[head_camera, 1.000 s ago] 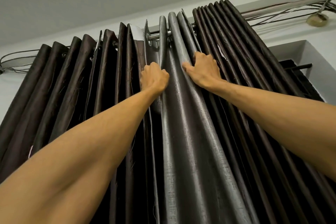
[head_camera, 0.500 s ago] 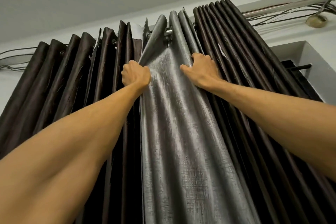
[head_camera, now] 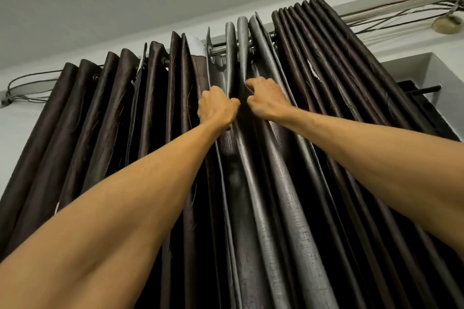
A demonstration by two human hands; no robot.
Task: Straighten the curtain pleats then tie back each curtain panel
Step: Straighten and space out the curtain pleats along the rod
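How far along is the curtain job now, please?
Looks done: the dark brown pleated curtain on the right hangs in tight, even folds. In hand: the left hand and right hand grip the silvery grey curtain folds below the metal rod. Left: the dark brown left panel looks uneven, and no tie-back shows.

raised left hand [head_camera: 218, 106], right hand [head_camera: 268, 101], both clenched

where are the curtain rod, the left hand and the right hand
curtain rod [head_camera: 219, 50], head view, bare metal stretch between the folds
left hand [head_camera: 218, 107], head view, back of the hand gripping the grey curtain [head_camera: 283, 195]
right hand [head_camera: 268, 101], head view, back of the hand gripping the grey curtain
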